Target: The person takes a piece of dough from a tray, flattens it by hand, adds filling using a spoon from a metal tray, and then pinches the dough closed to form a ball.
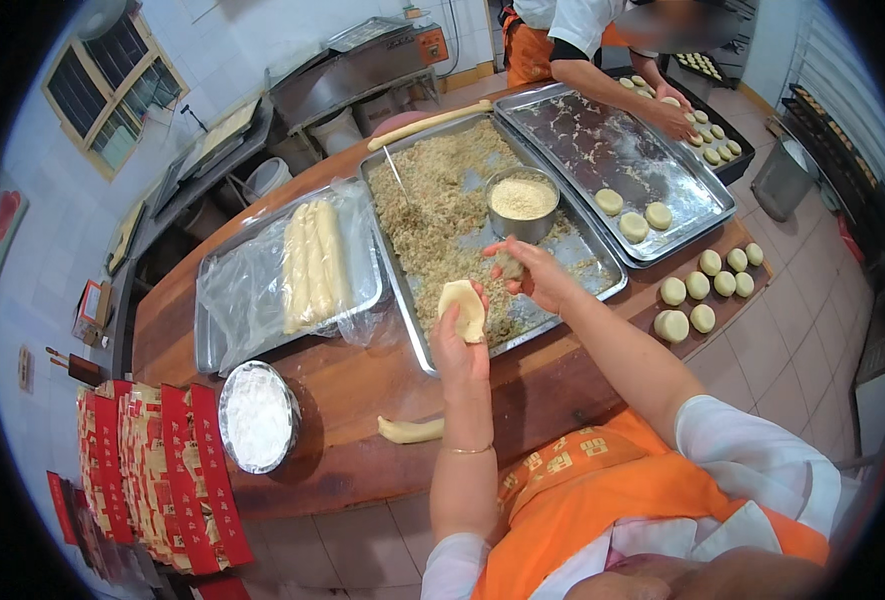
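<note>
In the head view, we are cupping a flattened piece of pale dough (459, 308) in our left hand (457, 348), its fingers curling around the edge, by the near side of a metal tray (534, 317) of crumbly mix (432, 235). Our right hand (544, 277) is holding a small clump (509, 264) just beside the dough, thumb and fingers bending loosely around it. We are risking a tear if our left thumb is pressing too hard, and spilled crumbs if our right grip is slackening.
</note>
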Available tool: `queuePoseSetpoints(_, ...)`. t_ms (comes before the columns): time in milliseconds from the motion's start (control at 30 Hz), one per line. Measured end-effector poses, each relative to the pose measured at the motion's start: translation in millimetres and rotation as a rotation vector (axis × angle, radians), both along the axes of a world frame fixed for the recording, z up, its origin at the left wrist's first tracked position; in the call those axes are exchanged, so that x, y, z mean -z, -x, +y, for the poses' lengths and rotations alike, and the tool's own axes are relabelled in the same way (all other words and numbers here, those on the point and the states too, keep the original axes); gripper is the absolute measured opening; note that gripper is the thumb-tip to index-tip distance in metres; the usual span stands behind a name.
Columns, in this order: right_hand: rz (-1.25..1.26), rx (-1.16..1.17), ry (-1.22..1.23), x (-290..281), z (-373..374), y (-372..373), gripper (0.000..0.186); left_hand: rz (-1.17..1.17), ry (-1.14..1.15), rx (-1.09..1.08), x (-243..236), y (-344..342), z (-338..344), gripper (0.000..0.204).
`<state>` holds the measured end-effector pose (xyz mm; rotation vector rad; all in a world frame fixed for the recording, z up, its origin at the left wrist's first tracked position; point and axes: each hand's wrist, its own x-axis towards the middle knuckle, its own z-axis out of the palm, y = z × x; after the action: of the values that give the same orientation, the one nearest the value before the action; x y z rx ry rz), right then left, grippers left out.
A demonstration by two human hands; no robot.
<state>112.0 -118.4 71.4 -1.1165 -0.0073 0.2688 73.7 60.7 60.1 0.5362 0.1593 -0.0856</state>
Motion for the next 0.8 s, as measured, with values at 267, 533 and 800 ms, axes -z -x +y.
queuePoseSetpoints(267,0.241,0.15,-0.656,12.2,-1.9,-12.2,0.049,-0.001,-0.158,-0.053,15.2,-0.7,-21.1,0.028)
queuePoseSetpoints(533,-0.097,0.198,0.126,18.5,0.1,-1.0,0.047,0.004,-0.13,0.013,18.5,-2.6,-30.4,0.028)
queuePoseSetpoints(800,-0.97,0.208,1.114,-20.1,25.7,31.0,0.038,0.128,-0.044,-0.052,22.7,-16.6,-37.0,0.032)
